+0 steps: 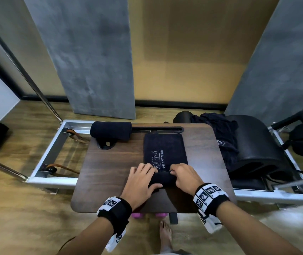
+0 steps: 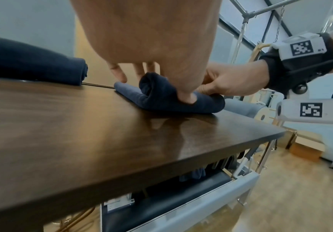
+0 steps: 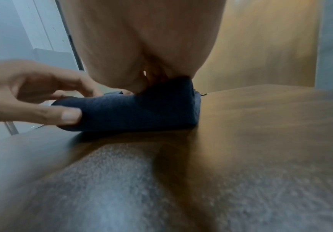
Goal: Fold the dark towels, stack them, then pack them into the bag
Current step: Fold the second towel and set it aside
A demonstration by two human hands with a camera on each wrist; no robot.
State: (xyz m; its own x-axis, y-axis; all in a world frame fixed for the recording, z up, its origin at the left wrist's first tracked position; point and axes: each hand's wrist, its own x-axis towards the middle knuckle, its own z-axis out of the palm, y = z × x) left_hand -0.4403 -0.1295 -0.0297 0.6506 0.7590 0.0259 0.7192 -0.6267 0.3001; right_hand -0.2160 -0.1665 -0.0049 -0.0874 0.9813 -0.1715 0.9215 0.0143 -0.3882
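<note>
Hands at the near edge of a dark wooden table (image 1: 110,162), both working one dark towel (image 1: 165,146) that lies in a long strip running away from me, white lettering facing up. From here I judge the step to be rolling that strip up from its near end.

Far left on the table, a finished rolled towel (image 1: 110,132) rests by the back edge, well apart from the work.

Next, my left hand (image 1: 140,183) holds the left end of the new roll: its thumb presses the near face and its fingers curl over the top. To roll well, I would keep this thumb tucked low so the core stays tight and does not flatten.

At centre, the rolled part is short and thick, with most of the strip flat beyond it.

Then my right hand (image 1: 185,178) grips the right end, fingers curled over the top of the roll and pinching the cloth. Both ends should advance together; if one leads, the roll will cone and the edges will step out. I would press down lightly while pushing forward, and smooth the flat strip ahead of the roll.

Right of the table, a heap of unfolded dark towels (image 1: 220,137) lies draped over a black padded barrel (image 1: 257,144). I cannot make out the bag with certainty.
</note>
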